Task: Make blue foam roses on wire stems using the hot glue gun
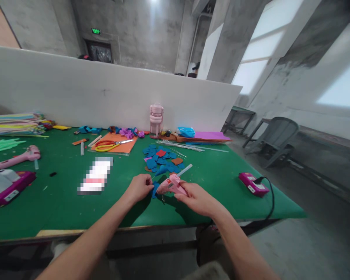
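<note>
My right hand is closed around a pink glue gun with a clear glue stick poking out of its back, its nozzle aimed left. My left hand pinches a small blue felt piece right at the nozzle. Both hands hover just above the green table near its front edge. A heap of blue, red and brown felt cut-outs lies just beyond the hands.
Orange-handled scissors rest on an orange sheet. A second pink glue gun and a magenta box lie at left, a magenta power box with a black cable at right. A pink bottle stands by the white partition.
</note>
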{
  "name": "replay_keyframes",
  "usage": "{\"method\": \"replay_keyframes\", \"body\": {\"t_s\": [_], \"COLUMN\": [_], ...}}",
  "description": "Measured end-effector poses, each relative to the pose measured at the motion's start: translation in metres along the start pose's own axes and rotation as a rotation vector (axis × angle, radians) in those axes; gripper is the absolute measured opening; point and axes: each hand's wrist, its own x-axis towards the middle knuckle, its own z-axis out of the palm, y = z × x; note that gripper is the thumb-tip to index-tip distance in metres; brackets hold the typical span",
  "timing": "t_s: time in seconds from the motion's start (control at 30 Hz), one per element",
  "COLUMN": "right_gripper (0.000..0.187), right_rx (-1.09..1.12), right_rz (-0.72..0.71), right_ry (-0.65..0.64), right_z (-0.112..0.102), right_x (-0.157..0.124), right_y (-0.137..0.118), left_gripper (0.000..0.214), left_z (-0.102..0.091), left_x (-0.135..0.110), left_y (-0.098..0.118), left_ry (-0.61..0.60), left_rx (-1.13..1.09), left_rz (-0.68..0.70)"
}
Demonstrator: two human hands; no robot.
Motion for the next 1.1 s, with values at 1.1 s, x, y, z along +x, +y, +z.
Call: {"method": "replay_keyframes", "body": {"t_s": [1.1], "right_gripper": [0.023], "right_rx": [-0.055], "right_rz": [0.022], "right_ry": [0.026], "right_z": [-0.0050], "right_x": [-0.0009], "right_y": [0.0037], "left_gripper": [0.012], "left_z": [-0.0003], "left_x": [-0.0008], "left_y": [-0.0007], "left_ry": [-0.012], "left_rx": [-0.014], "left_rz": [0.004]}}
